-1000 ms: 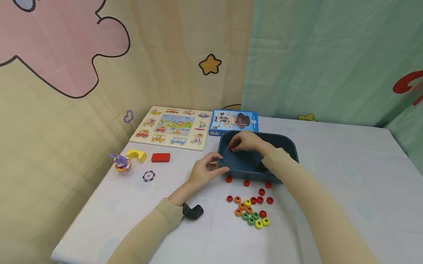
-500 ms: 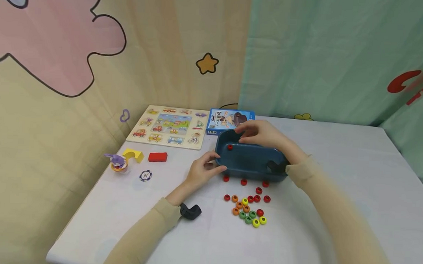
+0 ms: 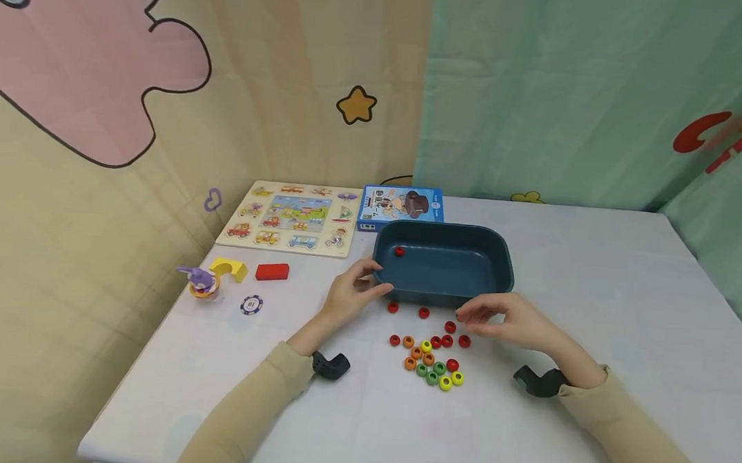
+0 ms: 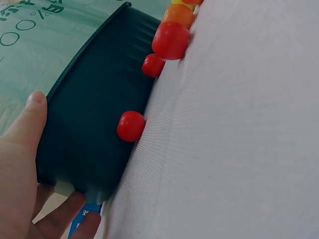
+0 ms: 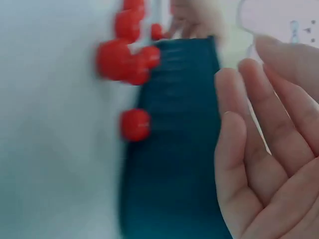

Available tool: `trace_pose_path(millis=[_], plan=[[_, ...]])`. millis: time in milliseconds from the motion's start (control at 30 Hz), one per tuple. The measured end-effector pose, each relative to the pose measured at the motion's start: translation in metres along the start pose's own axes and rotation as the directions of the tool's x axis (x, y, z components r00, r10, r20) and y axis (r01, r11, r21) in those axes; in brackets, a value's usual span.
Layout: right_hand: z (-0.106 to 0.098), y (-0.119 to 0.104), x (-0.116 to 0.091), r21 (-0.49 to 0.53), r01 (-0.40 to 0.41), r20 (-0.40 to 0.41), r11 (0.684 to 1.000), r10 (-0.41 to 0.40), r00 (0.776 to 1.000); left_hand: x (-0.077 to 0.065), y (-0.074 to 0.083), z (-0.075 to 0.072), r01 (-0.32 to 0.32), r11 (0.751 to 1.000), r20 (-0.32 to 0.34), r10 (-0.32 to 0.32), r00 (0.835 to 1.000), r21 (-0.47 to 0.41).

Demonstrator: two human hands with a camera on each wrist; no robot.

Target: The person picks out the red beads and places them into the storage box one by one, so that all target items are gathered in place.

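Observation:
A dark teal plastic tray [image 3: 443, 298] stands on the white table, and one red bead [image 3: 399, 251] lies in its back left part. My left hand [image 3: 351, 289] holds the tray's front left corner; the left wrist view has its thumb [image 4: 34, 114] at the rim and the other fingers round the end. In front of the tray lie loose red beads [image 3: 447, 340], orange beads [image 3: 410, 364], green beads [image 3: 431, 378] and yellow beads [image 3: 445, 383]. My right hand [image 3: 510, 322] hovers beside the tray's front right corner, fingers loosely bent, with nothing visible in them.
Behind the tray lie a blue card-game box [image 3: 402, 205] and a wooden picture puzzle [image 3: 291, 217]. Left of it are a red block [image 3: 272, 272], a yellow arch block [image 3: 229, 269], a purple toy figure [image 3: 199, 281] and a poker chip [image 3: 252, 305]. Printed curtains hang behind.
The right hand has let go of the red bead inside the tray and moved out over the rim, down toward the loose beads. The left hand stays at the tray's corner.

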State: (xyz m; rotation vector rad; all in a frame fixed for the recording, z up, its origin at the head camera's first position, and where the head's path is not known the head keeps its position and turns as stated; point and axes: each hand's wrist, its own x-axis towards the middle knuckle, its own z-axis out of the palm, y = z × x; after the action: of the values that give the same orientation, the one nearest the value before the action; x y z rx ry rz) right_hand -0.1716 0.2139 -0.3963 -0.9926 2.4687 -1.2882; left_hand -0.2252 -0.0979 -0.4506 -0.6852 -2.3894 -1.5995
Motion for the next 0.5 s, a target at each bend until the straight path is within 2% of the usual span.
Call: trace_pose_path(millis=[200,400,500], plan=[[0.009,0.014,0.002,0.017,-0.145,0.094,0.989,0.143,0.985,0.0,0.0,0.0,0.007,1.0,0.005,-0.007,1.0,-0.016],[0.01,0.009,0.001,0.03,-0.145,0.116,0.989,0.14,0.983,0.001,0.003,0.0,0.015,1.0,0.019,-0.015,1.0,0.015],[0.01,0.011,0.001,0.028,-0.142,0.129,0.989,0.138,0.982,0.0,0.012,-0.002,0.017,1.0,0.02,-0.018,1.0,0.013]])
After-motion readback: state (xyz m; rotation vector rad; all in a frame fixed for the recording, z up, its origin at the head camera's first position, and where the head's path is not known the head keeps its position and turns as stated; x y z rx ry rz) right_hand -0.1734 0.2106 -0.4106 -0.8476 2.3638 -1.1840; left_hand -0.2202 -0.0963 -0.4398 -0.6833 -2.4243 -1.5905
